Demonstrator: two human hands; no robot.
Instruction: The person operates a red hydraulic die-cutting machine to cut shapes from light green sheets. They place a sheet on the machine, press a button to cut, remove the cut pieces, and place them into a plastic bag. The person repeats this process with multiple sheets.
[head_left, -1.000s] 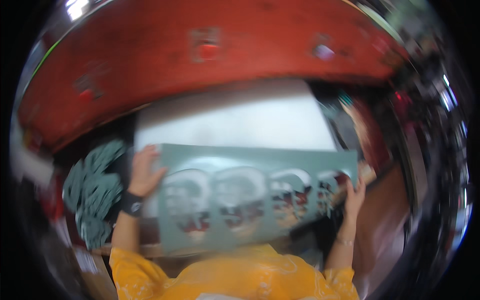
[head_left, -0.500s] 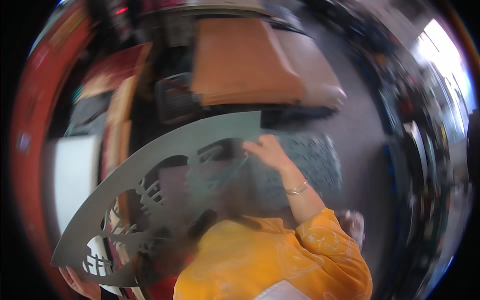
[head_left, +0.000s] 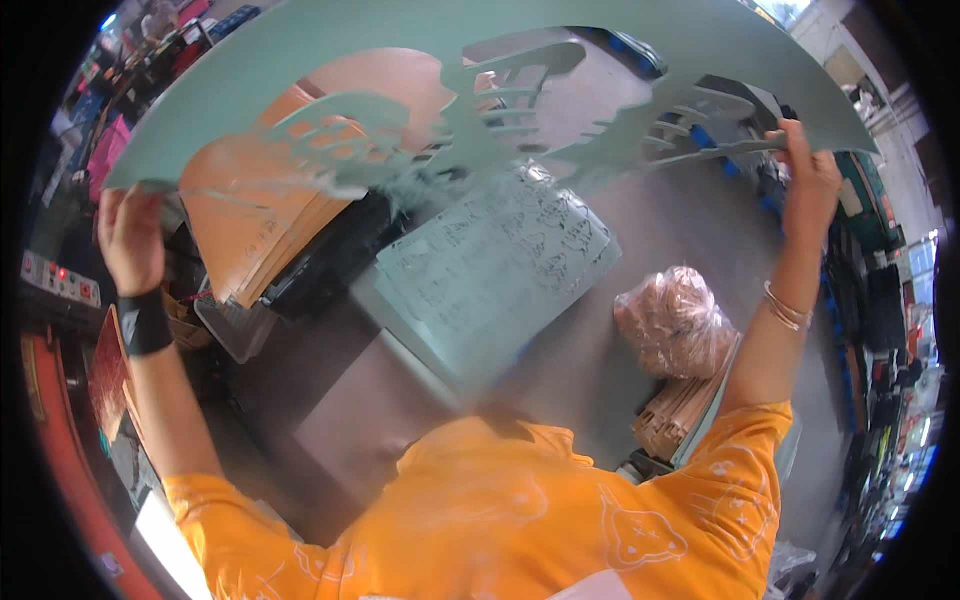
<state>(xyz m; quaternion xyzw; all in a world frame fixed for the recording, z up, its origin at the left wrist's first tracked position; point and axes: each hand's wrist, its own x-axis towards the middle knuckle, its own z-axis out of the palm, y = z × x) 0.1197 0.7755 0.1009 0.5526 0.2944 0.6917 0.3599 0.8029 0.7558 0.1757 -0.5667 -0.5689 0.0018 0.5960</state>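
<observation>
**A wide cut-out sheet held up by its two ends**

Nearest the camera is the person's orange shirt, with both bare arms rising from it to either side. The left hand, above a black wristband, has its fingers closed around the lower left corner of the sheet. The right hand, above a thin bracelet, pinches the sheet's right edge close to the openwork.

The pale green sheet spans the upper part of the view, raised in the air between the two hands and well above the floor. It looks thin, light and flat, and stiff enough to hold its shape over that span, though a sheet this wide would probably flex or wobble if held by one end alone. Rows of cut-out shapes leave narrow bars in its lower half; those look like the weak part and are poor places to grip. The solid margins at the ends are the safer hold.

Below it on the grey floor lie a similar green sheet, a stack of orange-brown boards and a clear plastic bag of something pinkish.
</observation>
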